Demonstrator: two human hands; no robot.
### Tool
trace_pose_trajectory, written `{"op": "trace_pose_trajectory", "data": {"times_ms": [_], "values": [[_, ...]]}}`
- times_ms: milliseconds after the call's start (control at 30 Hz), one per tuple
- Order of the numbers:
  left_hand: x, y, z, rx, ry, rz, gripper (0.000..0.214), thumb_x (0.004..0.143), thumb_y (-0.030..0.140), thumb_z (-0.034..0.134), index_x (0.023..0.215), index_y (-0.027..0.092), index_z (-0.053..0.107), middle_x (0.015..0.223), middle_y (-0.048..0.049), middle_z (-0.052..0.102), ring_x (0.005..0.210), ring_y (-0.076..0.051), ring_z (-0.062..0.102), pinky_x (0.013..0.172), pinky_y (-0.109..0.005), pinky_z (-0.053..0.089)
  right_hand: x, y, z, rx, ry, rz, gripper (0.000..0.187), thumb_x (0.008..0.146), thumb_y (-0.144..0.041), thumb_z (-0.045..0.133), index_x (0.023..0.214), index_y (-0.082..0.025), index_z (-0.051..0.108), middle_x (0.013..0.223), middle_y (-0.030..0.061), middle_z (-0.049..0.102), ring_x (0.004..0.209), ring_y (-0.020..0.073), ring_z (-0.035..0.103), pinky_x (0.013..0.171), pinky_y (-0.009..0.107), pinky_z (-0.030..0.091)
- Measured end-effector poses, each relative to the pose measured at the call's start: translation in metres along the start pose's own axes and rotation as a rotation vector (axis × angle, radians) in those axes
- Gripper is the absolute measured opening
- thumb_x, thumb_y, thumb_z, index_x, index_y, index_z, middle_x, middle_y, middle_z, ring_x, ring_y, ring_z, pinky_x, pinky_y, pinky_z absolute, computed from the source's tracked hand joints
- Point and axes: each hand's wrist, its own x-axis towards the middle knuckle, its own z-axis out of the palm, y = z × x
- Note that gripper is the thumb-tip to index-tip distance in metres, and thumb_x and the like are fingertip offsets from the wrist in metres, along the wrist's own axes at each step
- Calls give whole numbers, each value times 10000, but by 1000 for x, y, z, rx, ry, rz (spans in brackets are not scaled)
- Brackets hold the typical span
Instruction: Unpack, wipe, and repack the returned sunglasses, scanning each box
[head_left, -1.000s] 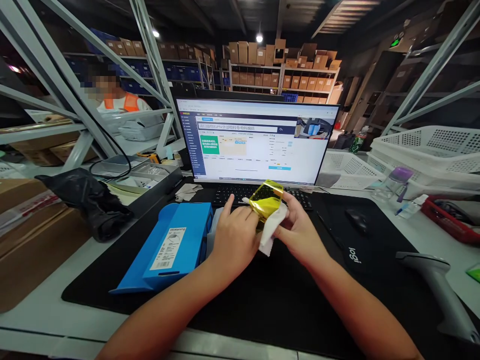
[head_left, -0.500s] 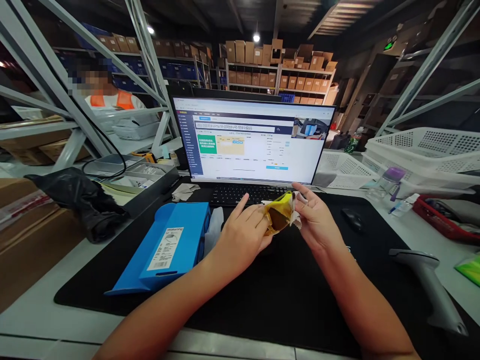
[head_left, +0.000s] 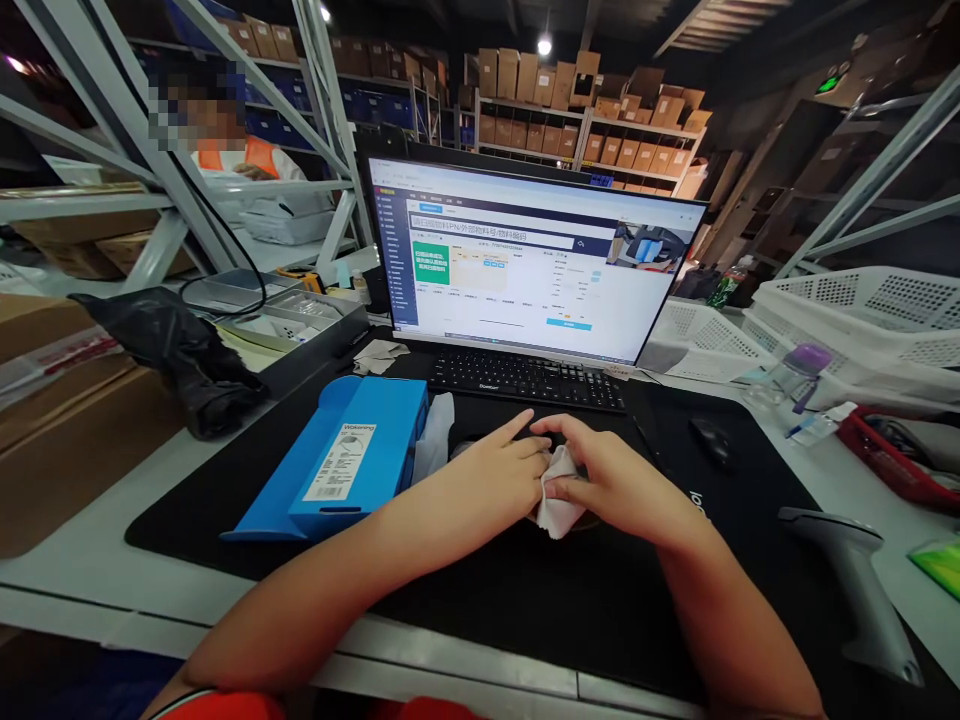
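Note:
My left hand (head_left: 499, 462) and my right hand (head_left: 611, 480) meet low over the black desk mat (head_left: 480, 600). Between them is a crumpled piece of white paper (head_left: 561, 505). My right thumb and fingers pinch it. Bent fingers of my left hand reach its far edge, with the index finger stretched out and the thumb hidden. A thin brownish edge shows under the paper, too covered to name. Left of my left hand lies an open blue box (head_left: 375, 420) with a white label, and translucent wrapping (head_left: 435, 440) sticks out of its side.
Ahead stand a keyboard (head_left: 525, 382) and a monitor (head_left: 525, 270). To the right are a mouse (head_left: 712, 443), a grey barcode scanner (head_left: 855, 580), white baskets (head_left: 855, 320) and a red tray (head_left: 892, 460). A black bag (head_left: 180, 360) lies left. Behind the frame sits a person (head_left: 247, 160).
Both hands have come down and nearer to me. The yellow packet with an open mouth, seen between them before, is covered now; white paper shows there instead. The view has tilted slightly.

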Motion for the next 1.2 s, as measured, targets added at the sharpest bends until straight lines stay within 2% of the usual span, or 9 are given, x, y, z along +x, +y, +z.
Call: {"op": "trace_pose_trajectory", "data": {"times_ms": [133, 233, 367, 533, 700, 900, 967, 1100, 1200], "values": [[4, -12, -18, 34, -251, 105, 192, 947, 104, 565, 1068, 197, 681, 1191, -7, 722, 1311, -195, 558, 1296, -507, 27, -3, 4, -13, -20, -100, 16, 616, 815, -195, 733, 1388, -260, 519, 662, -69, 623, 615, 135, 584, 570, 228, 397], [5, -17, -33, -6, -236, 76, 199, 946, 159, 615, 1130, 209, 672, 1253, 3, 706, 1344, -191, 532, 1302, -499, 23, -9, 12, -32, 115, -165, 18, 635, 807, -231, 774, 1383, -244, 509, 708, -41, 683, 647, 151, 646, 577, 229, 444], [7, -20, -42, -75, -138, 50, 230, 939, 300, 672, 1146, 200, 667, 1247, -32, 716, 1322, -226, 566, 1303, -536, 86, -14, 18, -48, 551, -194, 52, 641, 819, -307, 793, 1356, -218, 455, 829, 37, 765, 699, 222, 744, 596, 294, 563], [8, -28, -43, -75, -36, -42, 240, 921, 295, 697, 1132, 187, 660, 1146, -37, 745, 1276, -230, 603, 1287, -575, 154, 1, 30, -48, 773, 142, 31, 545, 770, -317, 853, 1212, -207, 553, 737, 14, 763, 567, 178, 715, 522, 254, 550], [8, -31, -38, 53, 146, -242, 209, 911, 284, 700, 1063, 146, 661, 1143, -94, 736, 1196, -273, 643, 1242, -629, 245, 27, 38, -22, 864, 632, -85, 483, 730, -400, 882, 1078, -226, 596, 737, -20, 753, 624, 150, 714, 546, 214, 524], [11, -17, -15, 219, 248, -382, 202, 944, 307, 623, 970, 113, 672, 996, -126, 735, 989, -272, 693, 1173, -606, 388, 38, 12, 42, 967, 519, -149, 495, 733, -395, 867, 1111, -228, 595, 895, 11, 777, 706, 151, 709, 645, 264, 571], [13, -12, -6, 290, 265, -368, 184, 959, 238, 552, 927, 108, 678, 931, -127, 726, 930, -268, 693, 1151, -600, 420, 37, 5, 57, 963, 565, -120, 555, 699, -330, 884, 1154, -229, 584, 954, 23, 781, 779, 170, 726, 683, 280, 587], [15, -5, 8, 304, 360, -260, 233, 948, 110, 459, 935, 106, 691, 867, -104, 716, 863, -235, 686, 1132, -530, 470, 34, -2, 70, 970, 800, -102, 562, 694, -227, 873, 1168, -234, 573, 968, 9, 778, 841, 163, 736, 763, 286, 597], [17, -1, 11, 257, 479, -174, 222, 984, 194, 489, 992, 108, 693, 908, -105, 734, 906, -236, 693, 1122, -504, 486, 30, -8, 63, 1088, 828, -131, 527, 704, -219, 874, 1143, -240, 583, 976, 3, 777, 839, 149, 739, 777, 276, 600]]}}
